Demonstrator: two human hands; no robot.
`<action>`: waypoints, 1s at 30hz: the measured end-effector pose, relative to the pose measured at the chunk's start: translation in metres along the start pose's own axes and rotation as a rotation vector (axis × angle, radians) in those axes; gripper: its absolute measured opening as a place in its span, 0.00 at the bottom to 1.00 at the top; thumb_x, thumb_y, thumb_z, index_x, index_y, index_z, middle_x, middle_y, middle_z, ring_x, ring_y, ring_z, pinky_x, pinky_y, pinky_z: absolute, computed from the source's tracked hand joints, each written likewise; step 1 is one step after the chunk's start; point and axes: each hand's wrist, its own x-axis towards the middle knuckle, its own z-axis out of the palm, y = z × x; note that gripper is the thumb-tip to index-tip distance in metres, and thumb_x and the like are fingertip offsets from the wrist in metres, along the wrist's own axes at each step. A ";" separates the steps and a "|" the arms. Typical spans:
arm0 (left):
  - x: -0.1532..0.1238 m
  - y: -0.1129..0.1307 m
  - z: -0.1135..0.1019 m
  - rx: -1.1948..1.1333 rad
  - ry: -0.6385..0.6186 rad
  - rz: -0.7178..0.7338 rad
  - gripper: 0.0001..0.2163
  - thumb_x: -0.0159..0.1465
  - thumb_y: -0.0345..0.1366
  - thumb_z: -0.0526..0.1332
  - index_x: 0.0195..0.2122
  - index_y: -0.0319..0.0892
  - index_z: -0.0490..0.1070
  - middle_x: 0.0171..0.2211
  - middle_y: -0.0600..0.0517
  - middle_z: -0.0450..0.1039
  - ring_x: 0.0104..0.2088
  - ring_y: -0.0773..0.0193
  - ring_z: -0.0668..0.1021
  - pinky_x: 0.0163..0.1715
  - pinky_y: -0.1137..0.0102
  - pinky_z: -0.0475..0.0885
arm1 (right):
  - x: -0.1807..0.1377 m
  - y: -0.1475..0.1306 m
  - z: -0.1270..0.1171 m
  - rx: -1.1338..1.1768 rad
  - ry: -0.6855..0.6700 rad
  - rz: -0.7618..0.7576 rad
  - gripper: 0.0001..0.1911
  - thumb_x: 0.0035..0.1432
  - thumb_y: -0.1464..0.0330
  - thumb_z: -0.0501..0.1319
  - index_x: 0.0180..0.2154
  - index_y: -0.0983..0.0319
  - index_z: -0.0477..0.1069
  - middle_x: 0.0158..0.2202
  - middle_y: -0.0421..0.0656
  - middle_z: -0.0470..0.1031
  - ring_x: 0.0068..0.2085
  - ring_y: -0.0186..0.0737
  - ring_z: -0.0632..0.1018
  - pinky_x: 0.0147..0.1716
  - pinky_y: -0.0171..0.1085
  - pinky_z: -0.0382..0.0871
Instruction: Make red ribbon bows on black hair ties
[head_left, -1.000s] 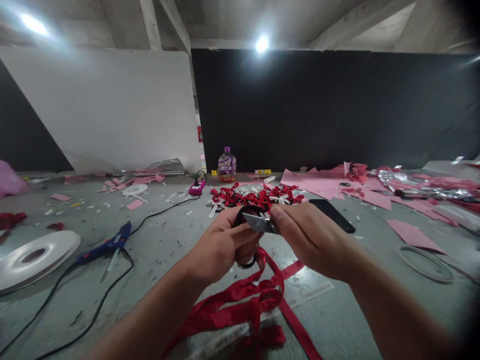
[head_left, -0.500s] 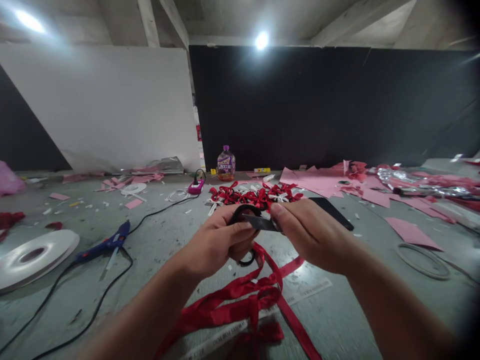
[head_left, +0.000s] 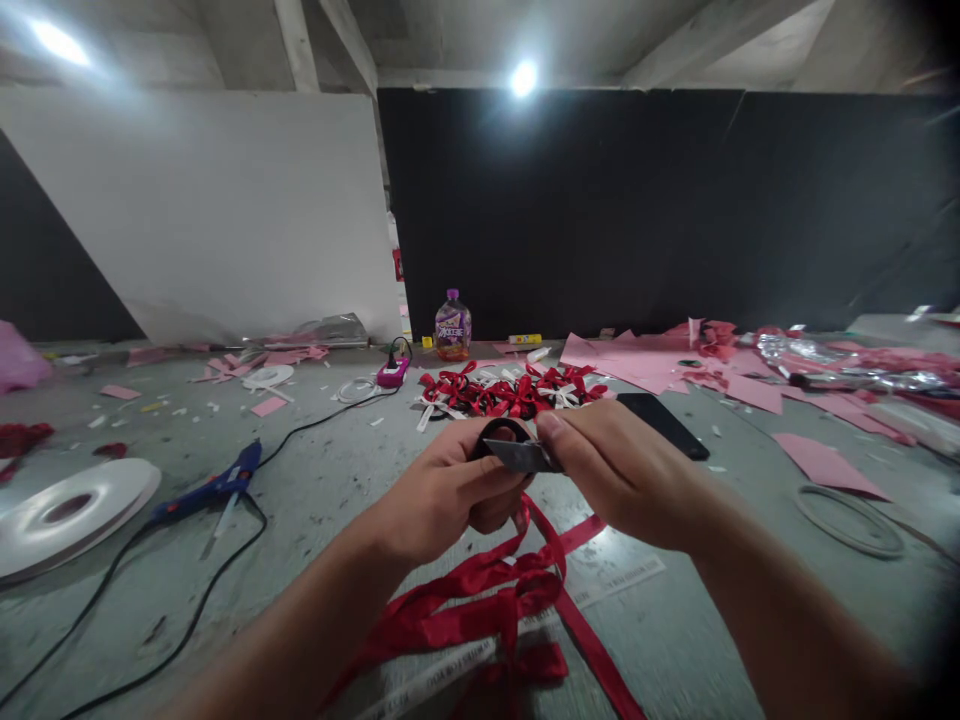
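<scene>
My left hand (head_left: 450, 485) is closed, its fingers pinching a black ribbon (head_left: 501, 430) bent into a loop. A flat, shiny grey-black strip (head_left: 517, 456) crosses in front of the loop and looks like part of the same ribbon. Its right end runs to the thumb and curled fingers of my right hand (head_left: 615, 460), which is closed on it. What lies behind the fingers is hidden. Below both hands, red ribbon (head_left: 457, 625) lies in loops and long strands over a white printed ribbon (head_left: 619, 580).
Beyond my hands sits a pile of red, white and black bows (head_left: 517, 390). A black phone-like slab (head_left: 664, 425) lies right. To the left are a blue glue gun (head_left: 217, 487) with its cord and a white ribbon spool (head_left: 112, 495). A bottle (head_left: 453, 328) and pink paper (head_left: 630, 358) stand farther back.
My left hand has moved slightly right, closer to my right hand. The black loop shifted with it, and the grey-black strip shows a broader face. A black curl below my left hand is no longer visible.
</scene>
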 end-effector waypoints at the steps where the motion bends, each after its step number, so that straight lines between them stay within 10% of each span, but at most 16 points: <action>1: 0.000 0.000 0.000 0.011 -0.001 -0.001 0.14 0.65 0.37 0.62 0.25 0.41 0.59 0.17 0.62 0.49 0.16 0.77 0.51 0.15 0.77 0.49 | 0.000 0.000 0.000 0.005 -0.006 -0.003 0.23 0.70 0.64 0.45 0.21 0.60 0.53 0.18 0.35 0.55 0.20 0.30 0.54 0.23 0.40 0.44; 19: 0.002 0.008 0.009 0.142 0.365 0.012 0.10 0.65 0.36 0.58 0.28 0.43 0.58 0.16 0.62 0.52 0.15 0.75 0.53 0.14 0.78 0.49 | 0.000 0.015 0.000 0.385 0.140 0.011 0.23 0.68 0.51 0.51 0.27 0.60 0.60 0.21 0.33 0.55 0.22 0.29 0.57 0.21 0.35 0.50; 30: 0.003 0.011 0.011 0.625 0.491 0.047 0.14 0.68 0.41 0.55 0.27 0.42 0.59 0.19 0.59 0.58 0.18 0.74 0.60 0.17 0.76 0.55 | 0.005 0.006 0.015 0.212 0.331 0.003 0.06 0.60 0.69 0.62 0.34 0.63 0.76 0.19 0.33 0.62 0.20 0.27 0.60 0.18 0.31 0.54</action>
